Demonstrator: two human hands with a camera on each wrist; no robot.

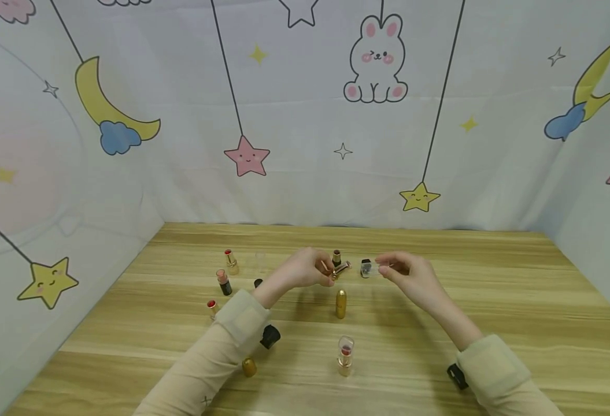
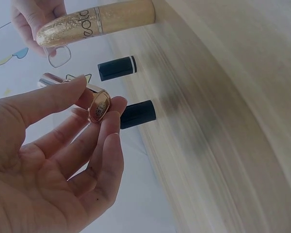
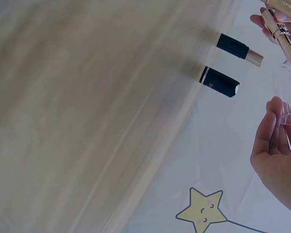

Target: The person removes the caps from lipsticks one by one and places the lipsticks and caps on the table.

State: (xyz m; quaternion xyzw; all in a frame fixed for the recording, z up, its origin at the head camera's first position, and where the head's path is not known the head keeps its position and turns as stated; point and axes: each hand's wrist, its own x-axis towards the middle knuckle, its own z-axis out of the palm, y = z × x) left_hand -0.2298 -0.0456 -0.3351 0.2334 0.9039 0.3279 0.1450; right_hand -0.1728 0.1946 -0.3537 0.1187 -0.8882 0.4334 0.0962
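Note:
My left hand (image 1: 307,267) pinches a gold lipstick (image 2: 100,106) by its base, tilted with the top towards the right hand. In my right hand (image 1: 409,276) a clear cap (image 3: 283,85) is held by the fingertips, its open end facing the lipstick across a small gap. Both are above the table. Behind them stand a black lipstick (image 1: 336,257) without a cap and a black cap (image 1: 365,267). A gold bullet-shaped lipstick (image 1: 341,304) stands upright nearer to me, between the hands.
Uncapped lipsticks (image 1: 231,262) stand at the left. Near my left sleeve are a black cap (image 1: 270,336) and a gold cap (image 1: 249,367). A clear-capped lipstick (image 1: 345,355) stands front centre; a black piece (image 1: 457,376) lies by the right sleeve. White curtains surround the wooden table (image 1: 492,277).

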